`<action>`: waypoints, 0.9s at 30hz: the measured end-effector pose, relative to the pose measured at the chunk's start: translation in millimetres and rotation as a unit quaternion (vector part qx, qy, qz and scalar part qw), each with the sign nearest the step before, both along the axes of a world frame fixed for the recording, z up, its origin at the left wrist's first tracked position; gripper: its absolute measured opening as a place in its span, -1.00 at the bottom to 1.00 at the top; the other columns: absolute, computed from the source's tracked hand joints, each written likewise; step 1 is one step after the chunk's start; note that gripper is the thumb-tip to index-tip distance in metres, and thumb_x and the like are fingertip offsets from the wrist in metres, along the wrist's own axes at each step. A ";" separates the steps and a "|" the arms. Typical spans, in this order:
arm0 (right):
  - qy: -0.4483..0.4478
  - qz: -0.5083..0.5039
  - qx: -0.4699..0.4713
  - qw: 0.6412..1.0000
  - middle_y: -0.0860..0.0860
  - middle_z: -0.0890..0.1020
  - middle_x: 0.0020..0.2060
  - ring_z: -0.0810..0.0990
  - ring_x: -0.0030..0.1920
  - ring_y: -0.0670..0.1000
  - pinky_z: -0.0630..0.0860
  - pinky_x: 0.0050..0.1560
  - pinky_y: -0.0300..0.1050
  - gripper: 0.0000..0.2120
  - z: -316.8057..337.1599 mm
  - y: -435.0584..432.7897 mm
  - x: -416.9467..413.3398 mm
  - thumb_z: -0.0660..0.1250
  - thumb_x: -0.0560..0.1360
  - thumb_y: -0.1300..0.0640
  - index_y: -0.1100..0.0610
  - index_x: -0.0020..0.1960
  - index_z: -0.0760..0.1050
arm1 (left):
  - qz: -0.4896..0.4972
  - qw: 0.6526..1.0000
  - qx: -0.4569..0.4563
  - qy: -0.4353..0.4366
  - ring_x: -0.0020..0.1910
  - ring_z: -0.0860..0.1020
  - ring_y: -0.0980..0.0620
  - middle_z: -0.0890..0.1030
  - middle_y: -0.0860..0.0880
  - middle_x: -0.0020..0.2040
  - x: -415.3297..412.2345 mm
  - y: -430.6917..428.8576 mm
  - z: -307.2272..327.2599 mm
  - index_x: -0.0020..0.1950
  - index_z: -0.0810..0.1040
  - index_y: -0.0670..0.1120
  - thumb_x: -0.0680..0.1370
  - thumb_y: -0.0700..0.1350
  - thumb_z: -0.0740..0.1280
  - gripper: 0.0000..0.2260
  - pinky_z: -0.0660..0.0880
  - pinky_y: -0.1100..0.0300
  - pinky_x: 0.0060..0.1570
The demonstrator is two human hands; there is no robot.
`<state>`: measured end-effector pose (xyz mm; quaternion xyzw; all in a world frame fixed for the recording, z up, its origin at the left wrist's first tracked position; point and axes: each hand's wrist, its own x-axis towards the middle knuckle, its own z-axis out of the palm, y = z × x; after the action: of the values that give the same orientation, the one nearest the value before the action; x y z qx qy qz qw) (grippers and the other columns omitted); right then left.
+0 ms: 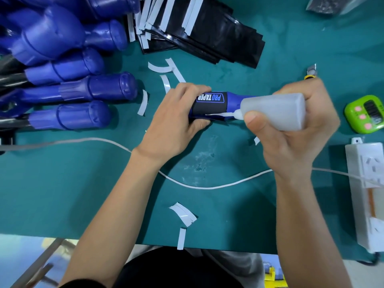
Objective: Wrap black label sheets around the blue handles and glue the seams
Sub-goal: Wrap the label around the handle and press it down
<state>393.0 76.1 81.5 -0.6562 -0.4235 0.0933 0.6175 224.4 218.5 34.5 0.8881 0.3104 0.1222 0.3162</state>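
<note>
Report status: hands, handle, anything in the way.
Left hand grips labelled blue handle. Right hand holds glue bottle, nozzle on the seam. White strips and cable lie nearby, not blocking.

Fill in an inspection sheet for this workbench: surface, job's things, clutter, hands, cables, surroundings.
Surface: green mat, dried smears near its middle.
Job's things: wrapped handle, glue bottle nozzle at its seam; bare blue handles piled left; black label sheets stacked beyond.
Clutter: white backing strips scattered; green timer and knife right.
Hands: left hand grips the wrapped handle; right hand grips the glue bottle.
Cables: white cable crosses the mat toward a power strip.
Surroundings: blurred past the near edge; cannot tell.
</note>
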 end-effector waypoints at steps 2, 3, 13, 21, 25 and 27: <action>0.007 0.005 -0.010 1.000 -0.35 0.51 -0.16 0.48 -0.26 -0.11 0.37 -0.24 -0.30 -0.74 -2.3 2.2 -6.7 0.52 0.48 0.01 0.08 -0.03 0.46 | 0.002 1.000 0.002 0.000 0.21 0.46 -0.01 0.51 0.01 0.30 0.0 -0.1 -0.4 0.45 0.47 -0.03 0.52 -0.08 0.54 -0.47 0.27 0.38 0.24; 0.009 0.009 -0.012 1.000 -0.36 0.51 -0.16 0.47 -0.26 -0.14 0.37 -0.23 -0.32 -0.73 -3.2 2.9 -9.4 0.52 0.48 0.01 0.09 -0.03 0.46 | 0.003 1.000 0.002 0.000 0.21 0.46 -0.01 0.51 0.01 0.31 0.2 -0.4 -0.9 0.46 0.47 -0.03 0.52 -0.08 0.54 -0.47 0.28 0.37 0.24; 0.004 0.008 -0.037 0.999 -0.40 0.55 -0.12 0.51 -0.23 -0.17 0.39 -0.17 -0.40 -0.74 -9.6 7.1 -23.3 0.50 0.49 0.00 0.06 -0.01 0.46 | 0.002 1.000 0.002 -0.009 0.22 0.46 0.01 0.48 0.03 0.31 -0.3 -0.3 -4.4 0.46 0.46 0.00 0.53 -0.04 0.52 -0.48 0.29 0.34 0.24; -0.008 0.000 -0.047 0.999 -0.40 0.54 -0.12 0.51 -0.23 -0.17 0.38 -0.16 -0.41 -0.74 -9.3 6.5 -22.5 0.50 0.49 -0.03 0.05 -0.01 0.46 | 0.001 1.000 0.003 -0.007 0.22 0.46 0.00 0.49 0.03 0.31 -0.2 0.2 -4.3 0.46 0.46 0.00 0.54 -0.03 0.51 -0.48 0.30 0.30 0.24; -0.008 0.001 -0.034 0.999 -0.39 0.54 -0.13 0.51 -0.24 -0.15 0.38 -0.18 -0.41 -0.74 -9.1 6.7 -22.7 0.50 0.49 -0.01 0.08 -0.01 0.46 | 0.002 1.000 0.003 -0.008 0.21 0.45 0.02 0.48 0.04 0.30 -0.5 0.4 -4.5 0.46 0.46 0.00 0.54 -0.04 0.51 -0.48 0.25 0.40 0.24; -0.008 0.000 -0.036 0.999 -0.39 0.54 -0.13 0.50 -0.24 -0.13 0.39 -0.18 -0.39 -0.74 -8.9 6.8 -22.5 0.50 0.49 -0.01 0.08 -0.01 0.46 | 0.002 1.000 0.003 -0.007 0.21 0.45 0.03 0.48 0.04 0.30 -0.6 1.0 -4.7 0.46 0.46 0.00 0.53 -0.04 0.52 -0.48 0.24 0.42 0.24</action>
<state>370.5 82.9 72.6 -0.6787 -0.4252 0.1028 0.5900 223.8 219.4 29.8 0.8876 0.3091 0.1298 0.3158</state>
